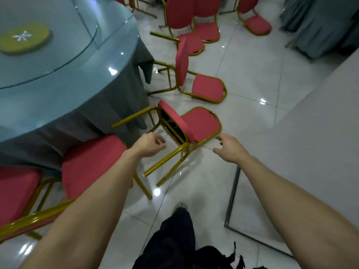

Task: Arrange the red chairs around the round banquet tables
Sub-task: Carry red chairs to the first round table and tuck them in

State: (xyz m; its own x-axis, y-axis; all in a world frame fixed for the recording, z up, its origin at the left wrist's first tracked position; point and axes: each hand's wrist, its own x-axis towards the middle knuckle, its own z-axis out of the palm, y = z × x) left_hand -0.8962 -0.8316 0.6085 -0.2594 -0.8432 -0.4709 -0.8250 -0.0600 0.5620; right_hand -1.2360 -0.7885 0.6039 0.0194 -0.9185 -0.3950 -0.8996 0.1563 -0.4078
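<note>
A red chair with gold legs lies tipped on its back on the white tile floor, beside the round banquet table. My left hand hovers just left of its gold leg, fingers loosely curled and holding nothing. My right hand reaches toward the chair's backrest edge, fingers spread and empty. A second tipped chair lies further on. Two upright red chairs stand tucked at the table's near edge.
Several more red chairs lie in a heap at the back. A white wall panel with a metal frame runs along the right. The table bears a glass turntable and a grey-blue cloth. Another draped table stands far right.
</note>
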